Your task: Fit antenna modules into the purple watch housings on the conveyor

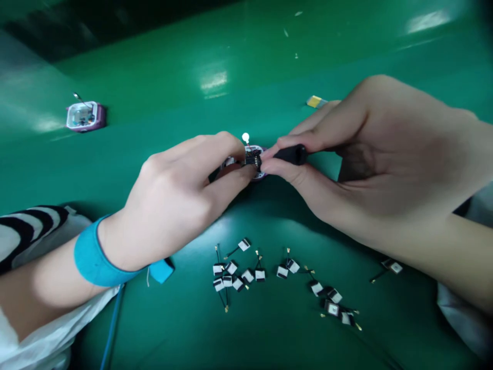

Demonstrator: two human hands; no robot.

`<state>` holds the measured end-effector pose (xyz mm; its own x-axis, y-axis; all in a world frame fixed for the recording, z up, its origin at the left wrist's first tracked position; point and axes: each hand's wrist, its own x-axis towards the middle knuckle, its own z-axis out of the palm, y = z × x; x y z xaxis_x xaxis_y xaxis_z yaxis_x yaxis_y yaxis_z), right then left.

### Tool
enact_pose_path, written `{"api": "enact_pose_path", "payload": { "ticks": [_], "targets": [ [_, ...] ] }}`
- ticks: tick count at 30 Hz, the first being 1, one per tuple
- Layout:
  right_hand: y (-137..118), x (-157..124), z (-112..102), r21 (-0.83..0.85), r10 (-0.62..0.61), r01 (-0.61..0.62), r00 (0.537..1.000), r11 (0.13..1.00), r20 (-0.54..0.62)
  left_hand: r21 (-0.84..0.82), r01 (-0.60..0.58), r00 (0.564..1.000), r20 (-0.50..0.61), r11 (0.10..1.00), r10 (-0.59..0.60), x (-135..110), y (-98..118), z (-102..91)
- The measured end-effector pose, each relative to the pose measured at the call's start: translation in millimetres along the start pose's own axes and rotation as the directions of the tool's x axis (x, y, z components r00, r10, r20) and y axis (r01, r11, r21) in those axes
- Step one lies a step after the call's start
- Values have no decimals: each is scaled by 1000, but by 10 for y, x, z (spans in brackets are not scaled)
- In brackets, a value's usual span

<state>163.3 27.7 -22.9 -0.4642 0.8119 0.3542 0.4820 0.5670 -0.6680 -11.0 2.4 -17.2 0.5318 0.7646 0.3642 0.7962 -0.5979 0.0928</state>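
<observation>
A small purple-and-white device housing with exposed electronics lies at the middle of the view, mostly covered by my fingers. My left hand is closed on it from the left, thumb and forefinger at its inner parts. A white round piece on a thin red wire sticks up from its far side. Between thumb and fingertips my right hand pinches a short black tool handle, its front end hidden by the fingers at the housing's right side. What kind of tool it is I cannot make out.
Several small square modules with black leads lie scattered nearer me on the green mat. Another open purple housing stands at the far left. A yellow-and-grey piece lies beyond my right hand. A blue wrist strap's cord runs down the left.
</observation>
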Motion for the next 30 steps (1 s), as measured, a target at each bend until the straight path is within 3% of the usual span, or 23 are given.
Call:
{"api": "enact_pose_path", "payload": {
  "ticks": [6, 12, 17, 23, 26, 30],
  "targets": [
    [-32, -44, 39, -46, -55, 55, 998, 997, -3, -49, 45, 999, 28, 998, -44, -21, 19, -3],
    [-9, -68, 73, -119, -167, 154, 980, 981, -105, -57, 57, 998, 25, 997, -56, -24, 34, -2],
    [6, -3, 94, -106, -143, 134, 986, 985, -82, -8, 103, 993, 61, 995, -103, -30, 50, -7],
    [-22, 68, 79, -139, -162, 150, 984, 979, -80, -80, 179, 983, 48, 981, -175, -22, 66, -1],
    [-29, 67, 81, -140, -163, 149, 983, 979, -89, -80, 146, 989, 27, 986, -145, -24, 50, 2],
    [-18, 23, 135, -91, -151, 141, 982, 986, -111, -35, -15, 999, 40, 999, 16, -42, -22, 27]
  ]
}}
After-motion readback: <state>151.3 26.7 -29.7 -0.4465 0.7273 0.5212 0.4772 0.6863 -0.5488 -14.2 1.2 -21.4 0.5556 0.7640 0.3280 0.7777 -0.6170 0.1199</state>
